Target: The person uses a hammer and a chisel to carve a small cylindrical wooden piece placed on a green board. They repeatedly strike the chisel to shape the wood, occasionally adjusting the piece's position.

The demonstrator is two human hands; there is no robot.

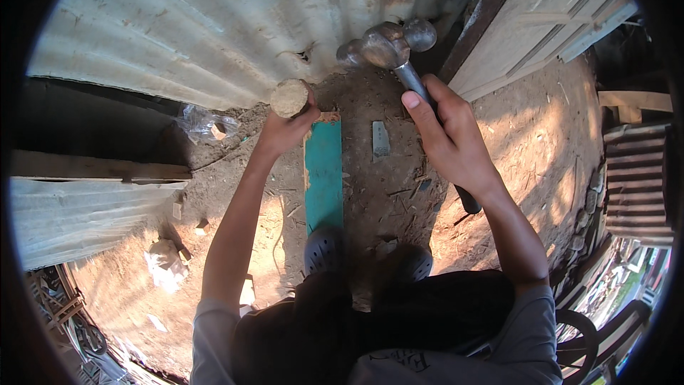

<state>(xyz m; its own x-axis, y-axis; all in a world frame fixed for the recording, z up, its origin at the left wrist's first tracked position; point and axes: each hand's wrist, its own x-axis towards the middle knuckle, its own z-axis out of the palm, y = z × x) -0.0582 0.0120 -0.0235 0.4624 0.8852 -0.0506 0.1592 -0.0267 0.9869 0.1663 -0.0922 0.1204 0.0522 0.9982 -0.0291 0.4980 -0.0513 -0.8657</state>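
Note:
My left hand (286, 130) is wrapped round an upright, round wooden piece (290, 98). Its rough, pale end faces up, and its lower part is hidden behind the hand. Raised to the right of it, a ball-peen hammer (385, 45) is gripped by my right hand (450, 135), thumb along the shaft. The metal head is apart from the wooden piece, and the dark grip end sticks out below my palm. Beneath my left hand lies a green-painted board (324, 171) with a bare, chipped far end. My left shoe (324, 248) rests at its near end.
A corrugated metal sheet (192, 21) rises ahead. A panelled door (541, 21) leans at the far right. On the dirt floor lie a small grey block (380, 139), clear plastic (203, 122) and wood scraps. Ribbed brown sheeting (636, 185) stands at the right.

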